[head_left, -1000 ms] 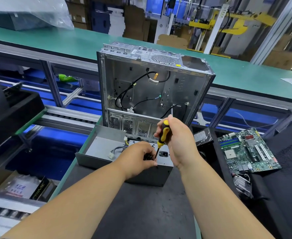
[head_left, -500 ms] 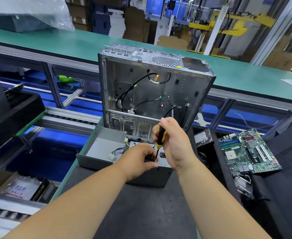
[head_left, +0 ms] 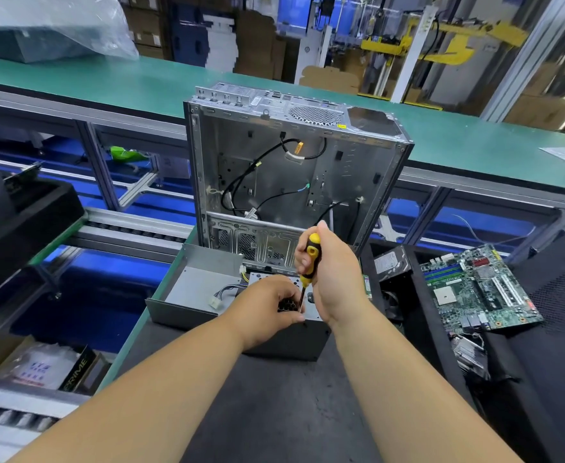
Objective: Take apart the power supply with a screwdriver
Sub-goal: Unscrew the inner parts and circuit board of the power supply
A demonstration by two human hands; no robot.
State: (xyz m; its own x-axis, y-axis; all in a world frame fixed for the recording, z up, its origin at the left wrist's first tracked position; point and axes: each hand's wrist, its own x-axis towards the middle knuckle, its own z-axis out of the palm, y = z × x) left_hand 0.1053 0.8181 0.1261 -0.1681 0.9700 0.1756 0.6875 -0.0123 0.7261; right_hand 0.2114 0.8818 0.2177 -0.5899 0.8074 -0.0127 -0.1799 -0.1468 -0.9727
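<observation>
The grey metal power supply (head_left: 294, 339) stands on the dark mat in front of me, its top face with a round fan grille partly hidden. My left hand (head_left: 264, 309) grips its top near edge, fingers curled over the grille. My right hand (head_left: 336, 279) grips the yellow-and-black screwdriver (head_left: 311, 259) upright, its thin shaft pointing down to the top face beside my left fingers. A grey metal cover (head_left: 190, 289) with a bundle of wires and a white plug lies just left of the unit.
An empty open computer case (head_left: 294, 182) stands upright right behind the power supply. A green motherboard (head_left: 474, 292) and a hard drive (head_left: 391, 262) lie to the right on black foam. A roller conveyor and bins sit at left, and a green bench runs behind.
My right hand has shifted slightly on the screwdriver handle, whose yellow top shows more now than half a second ago. My left hand stays on the power supply.
</observation>
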